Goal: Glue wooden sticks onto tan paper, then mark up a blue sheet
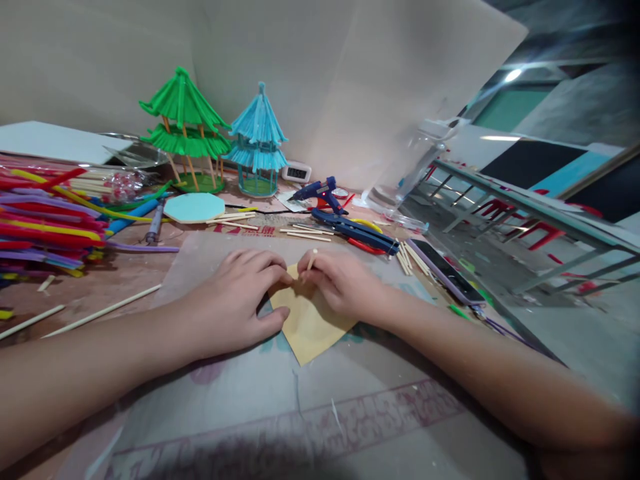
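My left hand [240,300] lies flat on a tan piece of card [307,327], fingers pressing its upper edge down onto the grey cardboard sheet [260,400]. My right hand [340,283] rests on the card's right side, fingers pinched round a short wooden stick [312,260] that stands up near the card's top corner. The fingertips of both hands nearly meet there.
A green straw pagoda [184,130] and a blue one [258,143] stand at the back. Coloured straws [45,223] pile at the left. A blue glue gun [320,192], scissors [357,233], loose sticks [300,232], a light-blue disc [194,207] and a phone [443,270] lie around.
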A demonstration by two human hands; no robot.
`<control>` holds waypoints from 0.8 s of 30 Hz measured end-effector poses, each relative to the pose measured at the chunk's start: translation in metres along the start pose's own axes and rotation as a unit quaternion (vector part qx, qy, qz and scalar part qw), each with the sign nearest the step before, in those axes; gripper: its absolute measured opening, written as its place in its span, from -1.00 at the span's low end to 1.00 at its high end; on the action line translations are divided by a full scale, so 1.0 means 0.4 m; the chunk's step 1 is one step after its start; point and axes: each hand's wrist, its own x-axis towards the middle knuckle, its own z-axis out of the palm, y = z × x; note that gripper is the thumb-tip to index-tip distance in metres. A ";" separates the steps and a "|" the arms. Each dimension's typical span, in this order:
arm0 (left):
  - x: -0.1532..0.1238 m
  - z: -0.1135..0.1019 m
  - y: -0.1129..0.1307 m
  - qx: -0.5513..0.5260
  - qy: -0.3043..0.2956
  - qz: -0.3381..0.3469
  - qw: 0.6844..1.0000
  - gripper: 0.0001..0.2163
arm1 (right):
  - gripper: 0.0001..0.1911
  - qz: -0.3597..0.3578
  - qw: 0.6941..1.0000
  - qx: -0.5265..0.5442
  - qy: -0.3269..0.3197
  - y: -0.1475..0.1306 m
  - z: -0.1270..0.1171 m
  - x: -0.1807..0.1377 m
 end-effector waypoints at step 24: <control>-0.001 0.004 -0.003 0.004 0.010 0.003 1.000 -0.73 | -0.89 -0.004 1.000 0.001 0.003 0.006 0.006 0.001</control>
